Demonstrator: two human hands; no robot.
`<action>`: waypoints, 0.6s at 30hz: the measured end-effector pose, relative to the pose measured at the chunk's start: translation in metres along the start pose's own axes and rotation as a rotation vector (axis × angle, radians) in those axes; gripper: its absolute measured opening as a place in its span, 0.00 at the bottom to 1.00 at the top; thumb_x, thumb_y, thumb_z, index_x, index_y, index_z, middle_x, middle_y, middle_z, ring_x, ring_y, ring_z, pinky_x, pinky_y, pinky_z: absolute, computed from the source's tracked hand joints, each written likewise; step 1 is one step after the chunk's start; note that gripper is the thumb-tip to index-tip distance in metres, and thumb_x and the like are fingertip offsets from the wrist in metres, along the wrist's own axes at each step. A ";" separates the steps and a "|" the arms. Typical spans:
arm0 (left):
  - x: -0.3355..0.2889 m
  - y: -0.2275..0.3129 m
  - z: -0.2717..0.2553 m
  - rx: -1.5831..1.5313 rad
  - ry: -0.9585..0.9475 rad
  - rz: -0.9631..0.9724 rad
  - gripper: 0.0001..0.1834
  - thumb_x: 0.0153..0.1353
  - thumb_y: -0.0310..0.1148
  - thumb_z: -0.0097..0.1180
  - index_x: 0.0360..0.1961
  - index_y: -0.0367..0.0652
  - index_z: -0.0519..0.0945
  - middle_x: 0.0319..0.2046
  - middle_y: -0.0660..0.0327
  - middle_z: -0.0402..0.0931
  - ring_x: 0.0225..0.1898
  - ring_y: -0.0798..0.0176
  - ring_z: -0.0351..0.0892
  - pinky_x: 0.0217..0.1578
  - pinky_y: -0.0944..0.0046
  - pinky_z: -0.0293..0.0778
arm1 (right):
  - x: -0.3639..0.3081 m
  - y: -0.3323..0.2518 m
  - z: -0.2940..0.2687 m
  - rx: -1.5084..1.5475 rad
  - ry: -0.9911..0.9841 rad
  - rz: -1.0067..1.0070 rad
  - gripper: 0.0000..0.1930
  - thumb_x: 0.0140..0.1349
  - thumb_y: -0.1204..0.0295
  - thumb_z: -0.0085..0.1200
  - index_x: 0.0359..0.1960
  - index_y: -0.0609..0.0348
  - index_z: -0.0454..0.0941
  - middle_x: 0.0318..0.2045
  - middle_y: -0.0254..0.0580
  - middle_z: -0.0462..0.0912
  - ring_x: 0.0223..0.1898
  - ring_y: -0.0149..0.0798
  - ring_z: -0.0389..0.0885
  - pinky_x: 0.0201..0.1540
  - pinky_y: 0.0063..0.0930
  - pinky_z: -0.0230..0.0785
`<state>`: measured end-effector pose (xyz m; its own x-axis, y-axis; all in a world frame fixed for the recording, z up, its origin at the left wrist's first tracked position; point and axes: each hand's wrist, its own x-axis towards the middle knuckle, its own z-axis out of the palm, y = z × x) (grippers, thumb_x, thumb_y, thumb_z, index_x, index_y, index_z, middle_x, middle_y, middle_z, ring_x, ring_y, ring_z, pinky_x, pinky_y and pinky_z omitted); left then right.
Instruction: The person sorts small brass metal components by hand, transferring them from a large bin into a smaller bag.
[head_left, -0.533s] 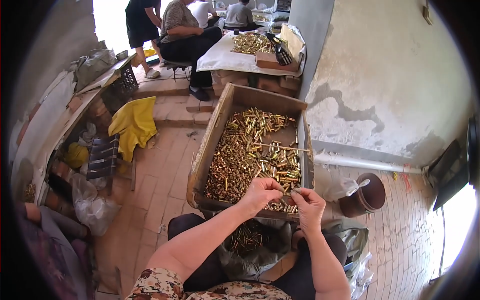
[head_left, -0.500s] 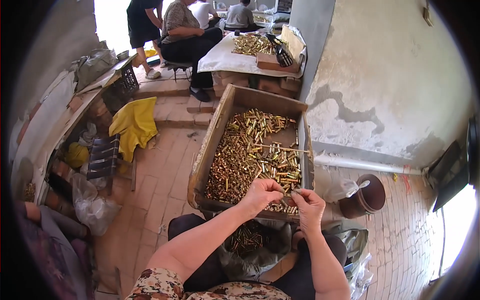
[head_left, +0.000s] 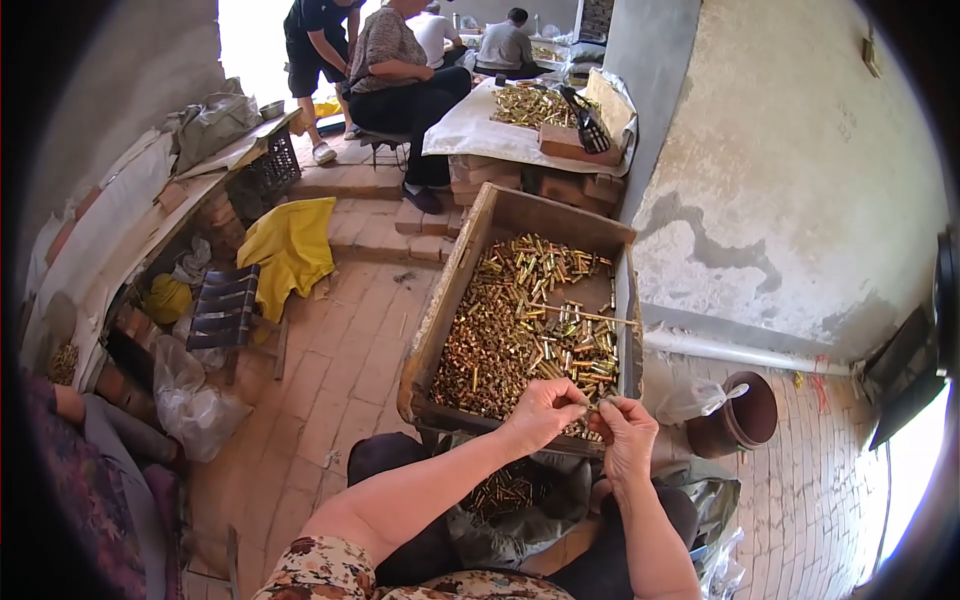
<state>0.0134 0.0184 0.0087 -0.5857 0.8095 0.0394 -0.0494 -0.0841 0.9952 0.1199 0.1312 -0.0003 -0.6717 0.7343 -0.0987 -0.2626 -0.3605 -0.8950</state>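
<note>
At the far left, a crumpled clear plastic bag (head_left: 190, 400) is seen on the brick floor (head_left: 345, 370), just beside a low stool (head_left: 222, 306) strung with dark straps. Behind the stool, a yellow cloth (head_left: 292, 252) is spread. Farther right, a wooden box (head_left: 436, 315) is set in front of the person's knees, and small brass-coloured tubes (head_left: 482, 345) are heaped in it, most thickly along its left side. Below the box, an open grey sack (head_left: 548, 522) is held between the legs, with more thin pieces inside. Over the box's near edge, the left hand (head_left: 540, 414) is raised, its thumb and fingers narrowed to a pinch. A thin stick (head_left: 585, 315) is laid across the tubes toward the right wall. The right hand (head_left: 628, 436) is pinched likewise, its fingertips brought close to the left ones; what is gripped there, if anything, cannot be told at this size. At the right, a white plastic bag (head_left: 688, 402) is hung against a brown bucket (head_left: 710, 440).
</note>
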 end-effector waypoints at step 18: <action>0.007 0.000 -0.011 -0.415 -0.290 -0.103 0.07 0.55 0.23 0.55 0.37 0.36 0.76 0.27 0.64 0.76 0.23 0.74 0.72 0.26 0.75 0.69 | 0.000 -0.003 -0.010 0.154 -0.127 0.118 0.03 0.54 0.79 0.55 0.30 0.59 0.75 0.24 0.37 0.79 0.24 0.32 0.79 0.26 0.22 0.76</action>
<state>0.0000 0.0178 0.0084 -0.3156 0.9486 0.0250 -0.4461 -0.1715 0.8784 0.1276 0.1387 -0.0022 -0.7832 0.6070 -0.1344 -0.2731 -0.5301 -0.8027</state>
